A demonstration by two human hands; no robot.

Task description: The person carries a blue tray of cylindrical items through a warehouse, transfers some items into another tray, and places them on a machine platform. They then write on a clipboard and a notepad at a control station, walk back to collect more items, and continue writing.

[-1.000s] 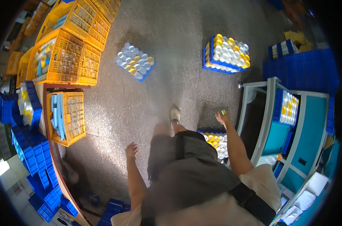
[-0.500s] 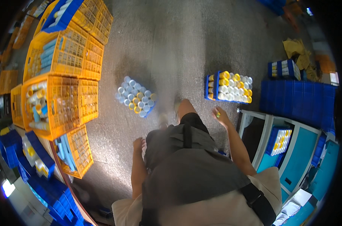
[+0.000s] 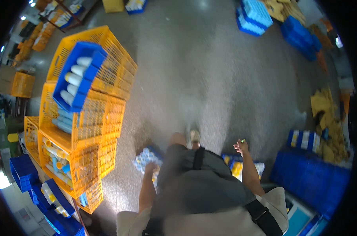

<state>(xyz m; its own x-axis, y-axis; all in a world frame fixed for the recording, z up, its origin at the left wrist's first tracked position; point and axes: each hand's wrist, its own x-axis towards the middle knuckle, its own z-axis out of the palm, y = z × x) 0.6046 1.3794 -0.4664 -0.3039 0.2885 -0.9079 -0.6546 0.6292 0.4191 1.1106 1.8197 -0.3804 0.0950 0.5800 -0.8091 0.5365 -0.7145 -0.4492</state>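
Note:
My left hand (image 3: 151,167) hangs low at my side, smeared by motion, and its fingers do not show clearly. In the picture it overlaps a floor cluster of round white and yellow-capped pieces (image 3: 144,159); no grip on them shows. My right hand (image 3: 240,146) is out to the side with its fingers apart and loosely bent, a small yellow-green spot on one finger. Nothing else is visible in it. Below that hand, partly behind my forearm, a blue crate (image 3: 227,157) holds yellow and white round pieces (image 3: 236,170).
Stacked yellow crates (image 3: 107,98) full of tubes rise on the left, a blue bin (image 3: 85,88) of white rounded pieces on top. Dark blue crates (image 3: 300,173) stand at right beside brown sacking (image 3: 324,114). Blue crates of pale pieces (image 3: 254,16) sit farther ahead on the grey floor (image 3: 174,70).
I have walked forward: both floor loads and the yellow stack now sit lower in the picture. More floor and more crates show ahead. My right hand has drawn slightly outward.

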